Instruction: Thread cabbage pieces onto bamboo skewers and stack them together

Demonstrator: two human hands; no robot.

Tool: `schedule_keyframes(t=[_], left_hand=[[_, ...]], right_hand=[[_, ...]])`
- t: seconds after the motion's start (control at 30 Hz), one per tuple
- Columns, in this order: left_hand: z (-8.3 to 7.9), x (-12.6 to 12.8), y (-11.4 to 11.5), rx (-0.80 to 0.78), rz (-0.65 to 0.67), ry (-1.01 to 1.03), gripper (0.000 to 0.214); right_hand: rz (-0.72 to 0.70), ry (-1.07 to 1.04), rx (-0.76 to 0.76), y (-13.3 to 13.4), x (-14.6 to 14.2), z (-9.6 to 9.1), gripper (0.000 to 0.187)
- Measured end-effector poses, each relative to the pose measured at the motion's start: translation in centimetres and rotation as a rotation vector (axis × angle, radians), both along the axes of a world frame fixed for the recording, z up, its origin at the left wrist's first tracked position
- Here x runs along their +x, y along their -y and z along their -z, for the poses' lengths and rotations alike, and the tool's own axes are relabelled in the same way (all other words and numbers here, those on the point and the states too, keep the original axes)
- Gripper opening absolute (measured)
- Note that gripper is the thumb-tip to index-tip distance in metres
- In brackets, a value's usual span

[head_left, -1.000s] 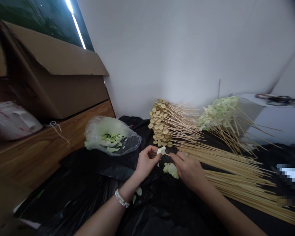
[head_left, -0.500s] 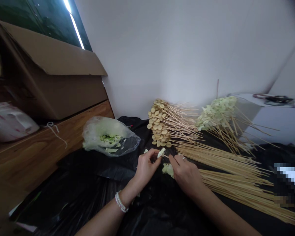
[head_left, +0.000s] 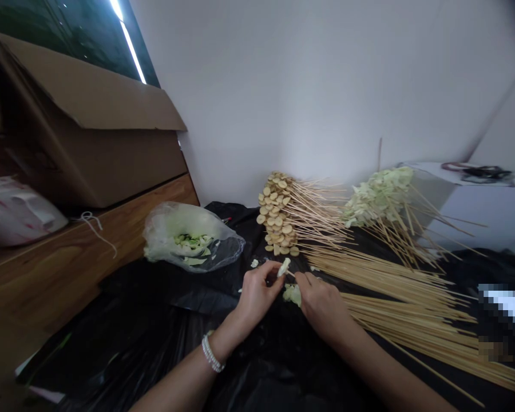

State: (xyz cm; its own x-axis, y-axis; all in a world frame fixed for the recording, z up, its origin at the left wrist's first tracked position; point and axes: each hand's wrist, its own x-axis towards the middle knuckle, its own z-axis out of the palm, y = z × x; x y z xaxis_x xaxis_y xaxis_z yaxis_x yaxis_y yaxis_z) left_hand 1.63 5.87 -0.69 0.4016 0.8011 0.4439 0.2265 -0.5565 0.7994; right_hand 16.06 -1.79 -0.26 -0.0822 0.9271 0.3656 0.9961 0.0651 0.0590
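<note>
My left hand (head_left: pixel 257 292) pinches a small pale cabbage piece (head_left: pixel 284 266) between thumb and fingers. Close beside it, my right hand (head_left: pixel 320 300) is closed round a bamboo skewer (head_left: pixel 290 274), whose front end meets the cabbage piece. How deep the tip sits in the leaf is hidden by the fingers. Below the hands lies another cabbage leaf (head_left: pixel 292 294) on the black plastic sheet (head_left: pixel 257 366). A clear plastic bag (head_left: pixel 154 229) of cut cabbage (head_left: pixel 193 242) stands open to the left.
Skewered potato slices (head_left: pixel 277 214) are stacked by the wall, with skewered cabbage (head_left: pixel 380 194) at their right. Bare bamboo skewers (head_left: pixel 412 320) lie in bundles on the right. A cardboard box (head_left: pixel 129 166) and a white container (head_left: pixel 19 212) occupy the wooden surface (head_left: pixel 81 263) at left.
The right hand has turned slightly and shifted a little left toward the left hand. A long skewer now shows sloping out behind the right forearm. The cabbage piece stays in the left fingers.
</note>
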Motion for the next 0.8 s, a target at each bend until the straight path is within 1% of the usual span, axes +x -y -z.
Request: schedule_keyframes(t=[0.13,0.23,0.3,0.43,0.5,0.8], left_hand=[[-0.1,0.3,0.7,0.023,0.059,-0.068,0.016],[-0.1,0.4,0.8,0.036,0.101,-0.103,0.018],[-0.1,0.3,0.5,0.026,0.082,-0.090,0.018],[-0.2,-0.3,-0.7,-0.029,-0.032,-0.002,0.018],[-0.1,-0.4,-1.0,-0.031,-0.058,0.021,0.017],[0.1,0.3,-0.1,0.009,0.054,-0.021,0.014]], right_hand=[[-0.012,-0.024,-0.026,-0.2,-0.1,0.1,0.019],[-0.016,-0.056,-0.016,-0.5,0.0,0.1,0.015],[-0.020,-0.072,-0.005,-0.6,0.2,0.1,0.015],[-0.024,-0.057,0.015,-0.5,0.6,0.2,0.017],[-0.021,-0.044,0.020,-0.4,0.7,0.2,0.017],[-0.036,-0.036,0.034,-0.4,0.4,0.3,0.017]])
